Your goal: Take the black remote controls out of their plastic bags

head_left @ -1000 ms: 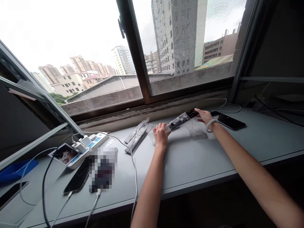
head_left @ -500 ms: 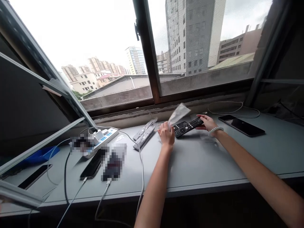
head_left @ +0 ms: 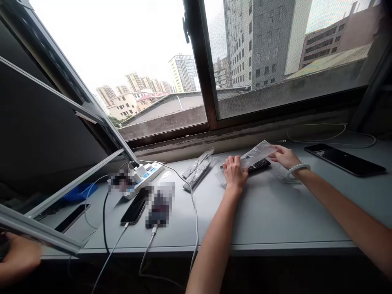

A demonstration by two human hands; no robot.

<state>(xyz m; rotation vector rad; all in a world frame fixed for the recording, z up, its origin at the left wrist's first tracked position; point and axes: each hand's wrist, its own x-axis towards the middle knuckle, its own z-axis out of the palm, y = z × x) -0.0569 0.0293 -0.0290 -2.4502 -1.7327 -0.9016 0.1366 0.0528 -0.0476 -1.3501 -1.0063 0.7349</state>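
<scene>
My left hand [head_left: 235,173] is closed over a clear plastic bag [head_left: 257,154], its fingers curled on the near end. The far end of the bag is pinched by my right hand [head_left: 284,157], which wears a beaded bracelet [head_left: 296,169]. Under the bag, a black remote control [head_left: 260,165] lies on the table, partly hidden by the plastic and my left hand. To the left of my left hand lie remotes in clear plastic sleeves [head_left: 198,171].
A grey table [head_left: 275,216] stands below a window. On the left are a power strip [head_left: 151,171], a phone on a cable [head_left: 134,208] and a frame post. A tablet [head_left: 344,159] lies right. Another person's arm [head_left: 21,257] shows at lower left.
My right hand has let go of the remote control, which now lies on the table, and has taken the bag's far end. The bag has tilted down over the remote. The view has shifted.
</scene>
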